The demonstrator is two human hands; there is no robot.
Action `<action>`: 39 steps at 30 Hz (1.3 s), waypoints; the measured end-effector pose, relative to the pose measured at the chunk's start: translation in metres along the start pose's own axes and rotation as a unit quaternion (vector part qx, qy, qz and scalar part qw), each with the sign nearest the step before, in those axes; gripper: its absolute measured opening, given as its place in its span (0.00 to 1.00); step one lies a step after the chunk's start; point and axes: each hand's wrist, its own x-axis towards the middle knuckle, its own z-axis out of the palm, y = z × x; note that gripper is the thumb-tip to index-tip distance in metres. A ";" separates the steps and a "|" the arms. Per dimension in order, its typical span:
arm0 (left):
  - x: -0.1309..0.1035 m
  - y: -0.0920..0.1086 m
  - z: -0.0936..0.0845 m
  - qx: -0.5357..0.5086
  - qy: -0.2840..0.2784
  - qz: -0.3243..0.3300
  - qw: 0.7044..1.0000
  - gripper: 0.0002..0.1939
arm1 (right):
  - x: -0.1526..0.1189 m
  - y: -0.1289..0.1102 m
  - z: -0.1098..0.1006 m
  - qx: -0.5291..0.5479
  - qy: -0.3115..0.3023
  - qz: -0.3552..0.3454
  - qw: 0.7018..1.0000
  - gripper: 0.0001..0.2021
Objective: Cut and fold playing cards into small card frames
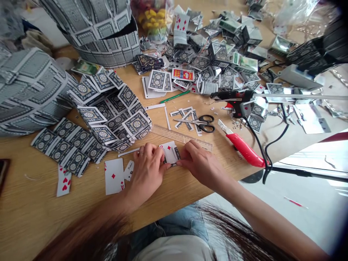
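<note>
A playing card with a red diamond lies on the wooden table between my hands, its sides folded up so strips of the patterned back show. My left hand presses its left edge with thumb and fingers. On the other side, my right hand pinches the lower right corner. Left of my left hand lie an ace of diamonds and a small white tag, partly hidden by that hand. A clear ruler rests just beyond my fingers.
Black-handled scissors, a red cutter and a glue gun with a trailing cable lie right. A woven card basket and woven card strip stand left. Larger woven pieces and heaped cards fill the back.
</note>
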 end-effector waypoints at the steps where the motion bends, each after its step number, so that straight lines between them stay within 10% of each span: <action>1: -0.001 0.000 0.001 0.002 0.004 0.001 1.000 0.09 | -0.001 0.000 0.000 0.002 0.002 0.004 1.000 0.13; 8: -0.004 0.004 0.003 0.012 0.035 0.000 0.999 0.11 | 0.005 0.005 -0.005 0.046 0.072 -0.070 0.994 0.22; 14: -0.010 0.005 0.007 -0.030 0.080 0.002 0.996 0.08 | 0.027 -0.002 -0.012 -0.051 0.018 -0.169 0.984 0.19; 25: -0.013 -0.002 0.014 -0.210 0.118 0.027 0.970 0.04 | 0.026 -0.009 -0.017 0.009 -0.028 -0.089 0.996 0.17; 32: -0.003 -0.008 0.012 -0.427 0.079 0.013 0.901 0.12 | 0.008 -0.005 -0.014 0.142 -0.019 -0.025 0.989 0.18; 39: -0.003 -0.003 -0.009 -0.593 -0.035 -0.036 0.804 0.23 | -0.014 -0.027 -0.002 0.444 0.063 -0.016 0.894 0.26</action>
